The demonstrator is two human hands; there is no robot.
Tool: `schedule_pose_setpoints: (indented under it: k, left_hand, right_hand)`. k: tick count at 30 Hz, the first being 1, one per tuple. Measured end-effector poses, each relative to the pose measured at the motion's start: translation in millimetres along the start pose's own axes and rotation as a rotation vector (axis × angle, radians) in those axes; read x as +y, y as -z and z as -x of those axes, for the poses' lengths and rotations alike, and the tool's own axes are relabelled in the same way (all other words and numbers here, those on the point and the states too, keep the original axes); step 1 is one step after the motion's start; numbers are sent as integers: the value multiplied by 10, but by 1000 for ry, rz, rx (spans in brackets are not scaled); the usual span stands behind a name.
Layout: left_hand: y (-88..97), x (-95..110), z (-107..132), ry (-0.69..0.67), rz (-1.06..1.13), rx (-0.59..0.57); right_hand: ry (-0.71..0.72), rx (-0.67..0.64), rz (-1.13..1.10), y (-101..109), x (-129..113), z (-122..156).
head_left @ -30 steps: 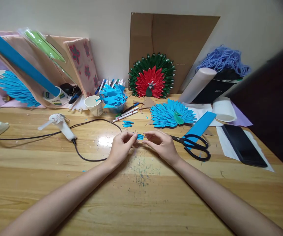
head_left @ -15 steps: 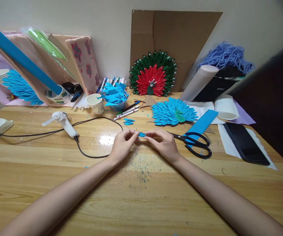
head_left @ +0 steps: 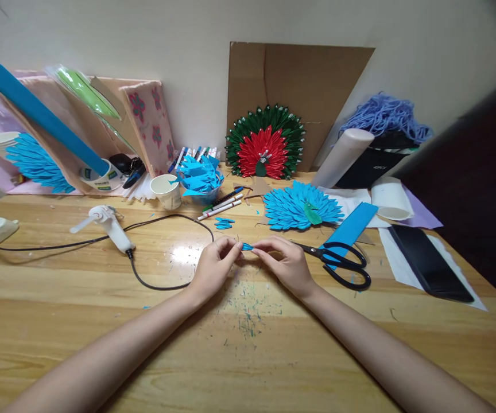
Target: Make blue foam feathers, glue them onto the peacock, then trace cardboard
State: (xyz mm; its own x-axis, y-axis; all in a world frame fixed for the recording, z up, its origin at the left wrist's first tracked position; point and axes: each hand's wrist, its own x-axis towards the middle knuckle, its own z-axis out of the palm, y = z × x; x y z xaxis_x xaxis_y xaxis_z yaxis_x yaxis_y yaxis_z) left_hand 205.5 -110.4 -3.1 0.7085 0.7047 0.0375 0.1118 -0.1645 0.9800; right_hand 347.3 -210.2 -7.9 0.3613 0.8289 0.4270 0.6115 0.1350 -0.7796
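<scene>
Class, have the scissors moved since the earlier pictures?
No. Judged against the blue strip, the scissors show no visible shift: their handles overlap its near end as before.

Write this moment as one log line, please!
left hand: pinches blue piece | right hand: pinches its other end | beside right hand: black-handled scissors | beyond hands: small blue strips
</scene>
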Motion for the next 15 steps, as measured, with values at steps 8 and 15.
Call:
schedule_pose_setpoints:
  k: [8, 15]
  left_hand:
    - [7, -6, -7, -13, -53, -6]
    - [7, -15, -9, 5, -96, -7]
  right_hand:
    - [26, -11, 6, -1, -6, -1]
    - [19, -39, 22, -11, 21, -5]
